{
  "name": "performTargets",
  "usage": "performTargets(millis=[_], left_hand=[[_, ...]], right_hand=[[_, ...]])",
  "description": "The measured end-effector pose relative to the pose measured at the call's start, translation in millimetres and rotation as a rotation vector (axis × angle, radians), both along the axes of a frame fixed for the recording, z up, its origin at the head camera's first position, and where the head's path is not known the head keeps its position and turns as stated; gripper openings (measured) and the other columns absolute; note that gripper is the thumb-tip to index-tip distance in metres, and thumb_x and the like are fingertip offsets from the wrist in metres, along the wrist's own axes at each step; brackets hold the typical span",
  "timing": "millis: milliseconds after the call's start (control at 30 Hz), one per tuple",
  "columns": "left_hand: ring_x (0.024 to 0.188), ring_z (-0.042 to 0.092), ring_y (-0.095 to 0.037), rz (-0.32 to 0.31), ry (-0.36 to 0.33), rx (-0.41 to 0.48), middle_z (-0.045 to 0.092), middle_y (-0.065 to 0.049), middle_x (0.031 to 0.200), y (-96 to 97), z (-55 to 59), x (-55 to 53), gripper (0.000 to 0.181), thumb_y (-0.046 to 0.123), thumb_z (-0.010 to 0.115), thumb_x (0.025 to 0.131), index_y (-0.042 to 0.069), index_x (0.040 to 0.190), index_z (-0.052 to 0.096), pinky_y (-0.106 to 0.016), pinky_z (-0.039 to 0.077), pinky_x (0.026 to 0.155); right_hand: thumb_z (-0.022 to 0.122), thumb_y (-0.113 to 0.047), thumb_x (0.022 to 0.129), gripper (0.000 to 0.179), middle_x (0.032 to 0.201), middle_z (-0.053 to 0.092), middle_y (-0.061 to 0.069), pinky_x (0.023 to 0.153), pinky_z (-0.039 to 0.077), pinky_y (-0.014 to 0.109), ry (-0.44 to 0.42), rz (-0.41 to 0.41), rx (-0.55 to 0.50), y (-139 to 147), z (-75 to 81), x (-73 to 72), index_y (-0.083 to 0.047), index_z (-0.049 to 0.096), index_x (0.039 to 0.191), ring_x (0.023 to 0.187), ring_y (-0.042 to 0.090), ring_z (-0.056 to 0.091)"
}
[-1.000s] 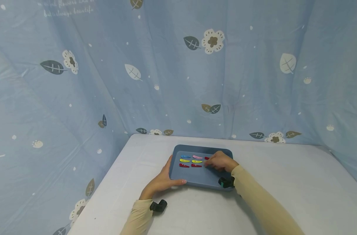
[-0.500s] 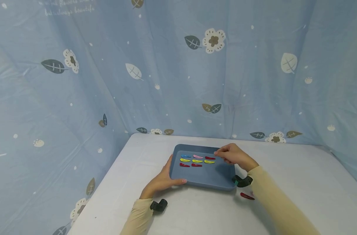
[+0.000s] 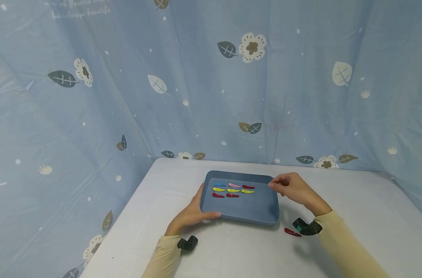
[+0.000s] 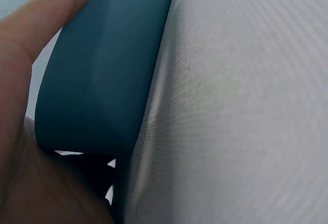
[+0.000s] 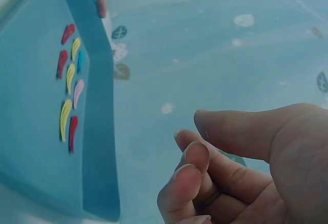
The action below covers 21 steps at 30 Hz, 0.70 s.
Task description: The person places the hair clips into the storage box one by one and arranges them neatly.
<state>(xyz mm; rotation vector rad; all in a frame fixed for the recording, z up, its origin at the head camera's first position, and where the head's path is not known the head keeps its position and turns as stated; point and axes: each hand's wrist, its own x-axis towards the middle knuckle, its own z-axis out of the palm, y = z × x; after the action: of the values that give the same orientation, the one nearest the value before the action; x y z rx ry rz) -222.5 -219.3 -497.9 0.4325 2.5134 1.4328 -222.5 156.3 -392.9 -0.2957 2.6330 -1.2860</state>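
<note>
A blue-grey tray (image 3: 247,211) lies on the white table. Inside are snap hair clips in rows: a blue clip (image 3: 219,185), a pink clip (image 3: 234,185) and a red clip (image 3: 248,187) at the back, yellow clips (image 3: 233,190) in the middle, two red clips (image 3: 218,195) in front. My left hand (image 3: 190,213) holds the tray's near left corner, thumb along the front wall; its fingers are partly hidden. My right hand (image 3: 297,192) hovers by the tray's right rim, fingers loosely bent, nothing between thumb and fingers (image 5: 185,185) in the right wrist view.
Another red hair clip (image 3: 292,232) lies on the table to the right of the tray, below my right wrist. A blue patterned curtain (image 3: 197,77) hangs behind and to the left of the white tabletop (image 3: 232,251).
My right hand has lifted off the clips and moved right, past the tray's edge. A yellow clip it covered now shows in the middle row. My left hand has stayed put.
</note>
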Motion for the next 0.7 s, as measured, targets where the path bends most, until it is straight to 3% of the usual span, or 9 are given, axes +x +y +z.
performTargets(millis=[400,700], left_hand=[[0.161,0.014,-0.032,0.010,-0.009,-0.001,0.011,-0.007,0.176,1.1,-1.8,-1.4,0.135,0.051,0.089,0.076,0.019,0.168,-0.004,-0.065,0.021,0.126],[0.162,0.014,-0.031,0.010,-0.007,0.001,0.011,-0.006,0.176,0.5,-2.9,-2.0,0.136,0.052,0.089,0.075,0.019,0.168,-0.004,-0.065,0.021,0.125]], right_hand=[[0.068,-0.024,0.101,0.028,0.099,0.074,0.011,0.066,0.052,0.024,0.144,-0.012,0.038,26.2,-11.4,25.9,0.001,0.073,0.113,0.078,0.015,0.061],[0.070,-0.019,0.100,0.017,0.086,0.072,0.006,0.062,0.047,0.023,0.252,0.007,0.027,37.0,-27.6,40.3,-0.003,0.075,0.104,0.073,0.003,0.057]])
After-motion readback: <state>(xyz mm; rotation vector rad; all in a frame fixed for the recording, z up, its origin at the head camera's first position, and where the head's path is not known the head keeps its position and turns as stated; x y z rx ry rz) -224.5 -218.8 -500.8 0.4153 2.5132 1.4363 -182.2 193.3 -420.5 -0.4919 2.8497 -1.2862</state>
